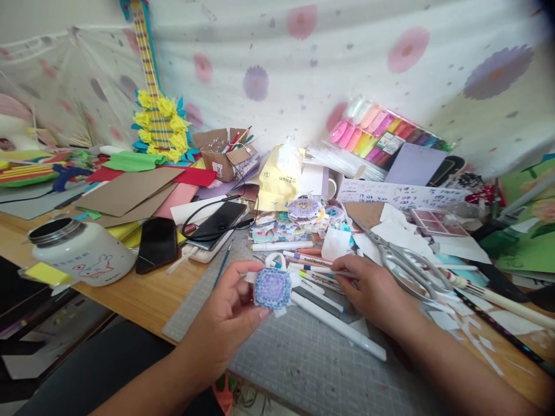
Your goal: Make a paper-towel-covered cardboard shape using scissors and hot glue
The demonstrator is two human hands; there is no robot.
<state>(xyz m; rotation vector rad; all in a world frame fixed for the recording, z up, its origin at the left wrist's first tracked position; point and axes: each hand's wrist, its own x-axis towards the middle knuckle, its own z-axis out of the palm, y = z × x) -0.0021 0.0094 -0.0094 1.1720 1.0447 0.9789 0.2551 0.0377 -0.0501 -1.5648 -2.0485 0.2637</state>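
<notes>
My left hand [232, 309] pinches a small blue and purple bag-shaped paper cutout [273, 288] by its left edge. A white loop handle stands at its top, and tape-like tabs stick out at the sides. My right hand [368, 286] reaches over a row of marker pens, its thumb and forefinger closed on the end of a slim white marker pen [318, 268]. A thick white marker [338, 326] lies slantwise on the grey cutting mat [299, 370]. Behind the pens rises a stack of colourful paper cutouts [288, 222].
Large scissors [403, 263] lie beyond my right hand among paper scraps. At left stand a white jar [82, 251], a black phone [156, 245] and brown card sheets [130, 193]. A pack of coloured clay [385, 130] leans at the back near a yellow bag [280, 176].
</notes>
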